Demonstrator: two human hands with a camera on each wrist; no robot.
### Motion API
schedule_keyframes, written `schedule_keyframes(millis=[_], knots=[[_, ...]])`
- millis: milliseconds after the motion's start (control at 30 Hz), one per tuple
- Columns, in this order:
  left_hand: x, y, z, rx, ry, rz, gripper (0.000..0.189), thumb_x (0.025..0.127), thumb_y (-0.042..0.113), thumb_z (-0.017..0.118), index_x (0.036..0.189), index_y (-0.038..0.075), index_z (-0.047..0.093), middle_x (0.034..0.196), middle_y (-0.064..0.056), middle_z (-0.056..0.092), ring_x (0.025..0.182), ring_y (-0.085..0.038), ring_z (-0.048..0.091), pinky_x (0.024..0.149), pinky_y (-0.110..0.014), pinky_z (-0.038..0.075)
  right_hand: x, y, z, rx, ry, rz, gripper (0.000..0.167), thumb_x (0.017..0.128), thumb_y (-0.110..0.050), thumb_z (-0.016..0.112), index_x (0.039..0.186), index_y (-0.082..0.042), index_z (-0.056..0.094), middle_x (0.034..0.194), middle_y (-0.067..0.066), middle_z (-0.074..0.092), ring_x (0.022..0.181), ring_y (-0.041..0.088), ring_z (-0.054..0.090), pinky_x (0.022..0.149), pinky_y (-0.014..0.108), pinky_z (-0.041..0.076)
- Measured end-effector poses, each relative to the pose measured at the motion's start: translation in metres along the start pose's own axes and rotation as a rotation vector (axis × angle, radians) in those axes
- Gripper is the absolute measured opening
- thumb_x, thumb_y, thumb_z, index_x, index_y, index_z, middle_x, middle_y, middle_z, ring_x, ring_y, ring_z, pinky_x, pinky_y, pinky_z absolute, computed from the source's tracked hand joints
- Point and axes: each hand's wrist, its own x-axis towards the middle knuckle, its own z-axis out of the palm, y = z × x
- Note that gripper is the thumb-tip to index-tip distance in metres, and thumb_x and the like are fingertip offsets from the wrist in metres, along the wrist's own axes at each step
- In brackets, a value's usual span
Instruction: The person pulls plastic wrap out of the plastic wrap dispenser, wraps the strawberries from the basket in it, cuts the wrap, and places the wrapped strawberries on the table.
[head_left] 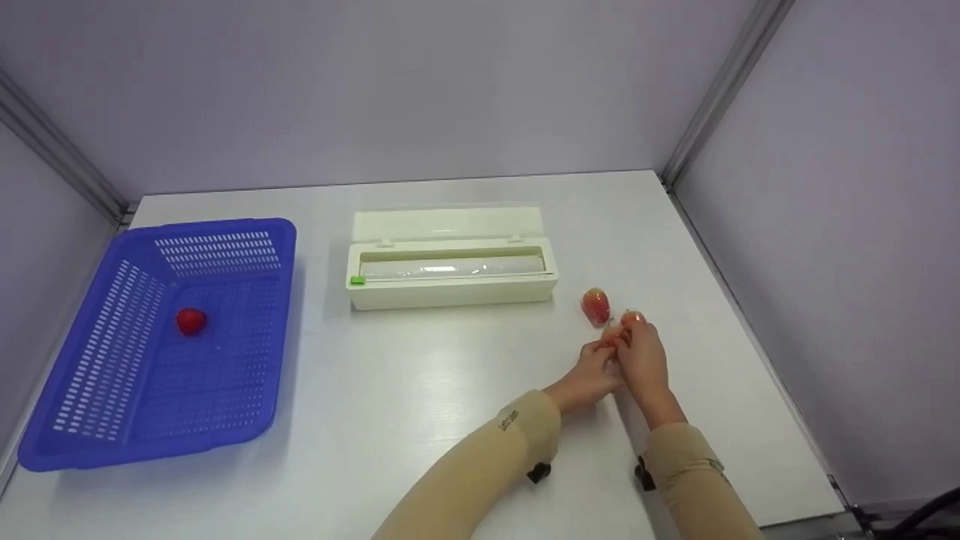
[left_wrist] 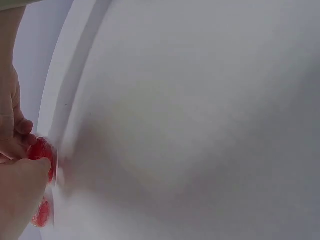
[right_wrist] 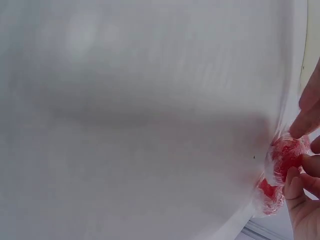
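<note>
My left hand [head_left: 589,377] and right hand [head_left: 643,360] meet at the right side of the table. Their fingertips pinch a red fruit [right_wrist: 287,159] wrapped in clear plastic film, partly hidden by the fingers. Another film-wrapped red fruit [head_left: 596,306] lies on the table just beyond the hands. A further bit of red [head_left: 632,318] shows at the right hand's fingertips in the head view. In the left wrist view, the held fruit [left_wrist: 44,154] is between both hands, with a second wrapped fruit [left_wrist: 42,213] below it.
A white cling film dispenser [head_left: 454,295] stands at the middle back with its lid [head_left: 448,223] raised, a film roll [head_left: 450,267] inside and a green slider [head_left: 358,280] at its left end. On the left, a blue plastic basket [head_left: 281,360] holds one red fruit [head_left: 191,321].
</note>
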Motion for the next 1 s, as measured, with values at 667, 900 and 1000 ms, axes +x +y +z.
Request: schedule_keyframes(millis=[667,900,1000], knots=[[-0.063,-0.072,-0.163,0.516,0.516,0.249,0.044,0.083,0.004,0.050,0.127,0.007,0.050,0.142,-0.006,0.038,0.134,-0.024,0.033,0.109,-0.037,0.034,0.002,-0.054,0.013,0.087,0.078,-0.267,0.022,0.087,-0.008,0.057,0.107,0.001,0.058,0.112,0.017,0.054,0.101,0.031,0.055,0.089,0.044,0.047],[-0.086,-0.082,-0.240,0.927,0.624,0.157,0.039,0.090,0.010,0.050,0.129,0.001,0.049,0.142,-0.011,0.042,0.131,-0.027,0.041,0.110,-0.037,0.034,0.025,-0.091,0.019,-0.018,-0.030,-0.401,0.029,0.088,-0.012,0.058,0.115,-0.001,0.056,0.122,0.018,0.053,0.116,0.033,0.050,0.101,0.047,0.039],[-0.090,-0.080,-0.257,0.976,0.598,0.028,0.040,0.094,0.015,0.047,0.132,0.001,0.047,0.143,-0.010,0.041,0.131,-0.026,0.042,0.108,-0.038,0.037,0.037,-0.106,0.018,-0.060,-0.040,-0.450,0.033,0.089,-0.013,0.057,0.120,-0.001,0.055,0.126,0.018,0.051,0.118,0.035,0.048,0.099,0.049,0.039]])
